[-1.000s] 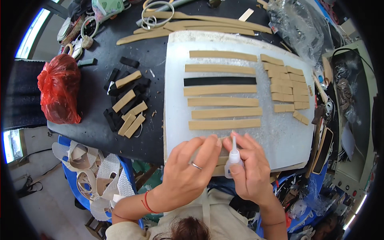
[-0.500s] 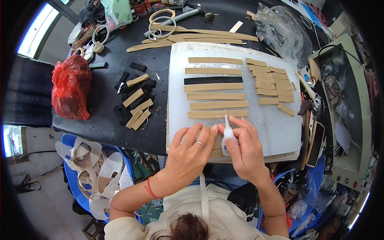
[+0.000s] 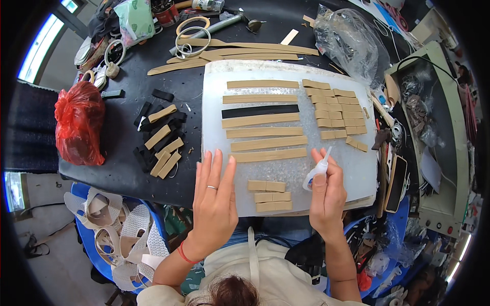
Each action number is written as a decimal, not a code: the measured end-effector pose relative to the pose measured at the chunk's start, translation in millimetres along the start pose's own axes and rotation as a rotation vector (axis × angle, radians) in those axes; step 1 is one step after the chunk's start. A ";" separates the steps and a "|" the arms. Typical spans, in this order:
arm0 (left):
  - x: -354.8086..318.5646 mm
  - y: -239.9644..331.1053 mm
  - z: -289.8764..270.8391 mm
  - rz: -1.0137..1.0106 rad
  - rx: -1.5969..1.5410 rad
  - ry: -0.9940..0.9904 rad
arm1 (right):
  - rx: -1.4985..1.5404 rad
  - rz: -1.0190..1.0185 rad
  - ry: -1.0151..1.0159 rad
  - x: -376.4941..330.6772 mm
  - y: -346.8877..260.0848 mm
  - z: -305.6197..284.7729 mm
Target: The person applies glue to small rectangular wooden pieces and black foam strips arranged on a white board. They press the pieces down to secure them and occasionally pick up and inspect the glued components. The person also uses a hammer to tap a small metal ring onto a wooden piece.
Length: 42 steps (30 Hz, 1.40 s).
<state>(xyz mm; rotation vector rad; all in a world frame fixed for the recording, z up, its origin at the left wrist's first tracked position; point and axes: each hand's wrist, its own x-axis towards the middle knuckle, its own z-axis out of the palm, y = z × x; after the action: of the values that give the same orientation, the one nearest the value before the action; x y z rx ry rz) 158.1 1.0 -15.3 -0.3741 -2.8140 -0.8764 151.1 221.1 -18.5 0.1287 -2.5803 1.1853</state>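
My left hand (image 3: 215,202) is flat with its fingers stretched out, at the near left edge of the white board (image 3: 352,178). Its fingertips are beside the left end of the nearest long tan strip (image 3: 268,155). In my right hand (image 3: 329,196) is a small white glue bottle (image 3: 315,174), its thin nozzle pointing up and to the right. Between my hands lie several short folded tan bands (image 3: 273,196) in a small stack of rows. Farther up the board are more long tan strips and one black strip (image 3: 260,111). Joined short tan pieces (image 3: 332,115) lie at its right.
Loose tan and black bands (image 3: 158,136) lie left of the board, near a red plastic bag (image 3: 80,122). Long tan straps (image 3: 245,53), rings and a hammer (image 3: 217,26) lie behind. A clear plastic bag (image 3: 347,46) is at back right. A blue tub (image 3: 94,250) holds white shoe uppers.
My hands have moved apart, the left one leftward and flattened out, the right one rightward with the glue bottle. The short tan bands between them are now uncovered. The whole view has shifted slightly.
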 end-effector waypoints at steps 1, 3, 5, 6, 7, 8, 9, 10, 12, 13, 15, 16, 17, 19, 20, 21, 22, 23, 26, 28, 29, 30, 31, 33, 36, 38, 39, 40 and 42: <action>-0.7 2.8 -1.5 0.005 0.045 -0.037 | -0.033 -0.018 -0.028 1.0 -1.2 -0.2; -2.9 5.6 -2.1 0.005 0.083 -0.074 | -0.054 -0.036 -0.047 0.4 -0.5 1.1; -5.3 6.4 -2.2 -0.004 0.072 -0.076 | -0.032 -0.035 -0.030 -2.4 2.3 1.4; -5.5 6.9 -3.6 0.018 0.056 -0.063 | 0.017 -0.047 -0.016 -2.4 2.8 0.9; -5.3 7.7 -5.7 0.040 0.040 -0.050 | 0.064 -0.058 -0.001 -2.1 2.8 -0.1; -4.3 8.3 -7.4 0.062 0.023 -0.038 | 0.112 -0.069 0.013 -1.1 2.5 -0.7; -1.5 9.8 -8.7 0.106 -0.050 -0.022 | 0.160 -0.086 -0.012 0.5 -0.1 -0.8; 5.1 11.6 -8.6 0.151 -0.123 -0.005 | 0.209 -0.103 -0.038 4.4 -4.1 0.0; 22.9 13.8 -4.1 0.263 -0.174 0.053 | 0.274 -0.109 -0.114 12.3 -8.7 4.2; 28.2 12.9 0.0 0.236 -0.207 0.050 | 0.291 -0.098 -0.164 16.6 -10.0 7.1; 33.6 7.9 10.0 0.183 -0.275 0.042 | 0.353 -0.028 -0.237 19.2 -12.2 9.6; 34.5 5.7 11.1 0.178 -0.280 0.034 | 0.398 0.031 -0.259 18.9 -13.2 10.0; 35.1 3.0 11.1 0.172 -0.285 0.026 | 0.444 0.090 -0.281 18.8 -13.7 10.1; 38.9 -1.5 11.6 0.205 -0.255 0.008 | 0.433 0.095 -0.285 18.4 -11.6 9.1; 41.6 -2.7 10.1 0.240 -0.213 0.004 | 0.428 0.097 -0.288 18.3 -10.4 8.9; 42.7 -3.2 8.7 0.271 -0.167 0.003 | 0.429 0.084 -0.292 18.4 -10.1 9.1; 43.3 -3.6 8.9 0.274 -0.172 0.003 | 0.430 0.072 -0.296 18.5 -9.8 9.5; 43.7 -3.9 9.2 0.277 -0.177 0.004 | 0.430 0.058 -0.300 18.7 -9.6 9.9; 45.2 -5.2 10.6 0.290 -0.190 -0.003 | 0.413 0.044 -0.304 20.2 -9.1 9.4; 46.2 -5.1 10.1 0.295 -0.196 -0.010 | 0.395 0.032 -0.307 21.5 -9.5 9.1; 46.9 -4.7 9.9 0.296 -0.200 -0.013 | 0.386 0.025 -0.309 22.1 -9.8 8.9; 47.1 -4.6 9.7 0.296 -0.204 -0.016 | 0.377 0.016 -0.309 22.4 -9.9 8.9; 47.1 -4.5 9.6 0.297 -0.205 -0.017 | 0.367 0.006 -0.308 22.7 -9.9 8.8; 46.8 -4.4 10.1 0.298 -0.208 -0.020 | 0.338 -0.012 -0.302 23.5 -10.3 9.5; 46.4 -4.9 11.7 0.306 -0.203 -0.034 | 0.255 -0.057 -0.286 24.0 -11.9 11.3; 48.3 -2.5 8.4 0.327 -0.132 -0.064 | 0.167 -0.108 -0.276 25.0 -15.0 13.1; 47.7 -1.2 6.4 0.332 -0.102 -0.089 | 0.079 -0.147 -0.283 25.2 -19.4 13.9; 46.7 -0.4 5.5 0.350 -0.014 -0.089 | -0.009 -0.186 -0.292 26.6 -24.9 14.9; 47.6 3.6 -0.3 0.404 0.172 -0.067 | -0.103 -0.242 -0.309 30.4 -27.5 14.6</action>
<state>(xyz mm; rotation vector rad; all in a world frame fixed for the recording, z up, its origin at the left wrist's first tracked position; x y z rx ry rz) 113.8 12.6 -2.0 -0.9165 -2.6957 -0.5404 124.5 193.4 1.8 0.6284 -2.7783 1.0082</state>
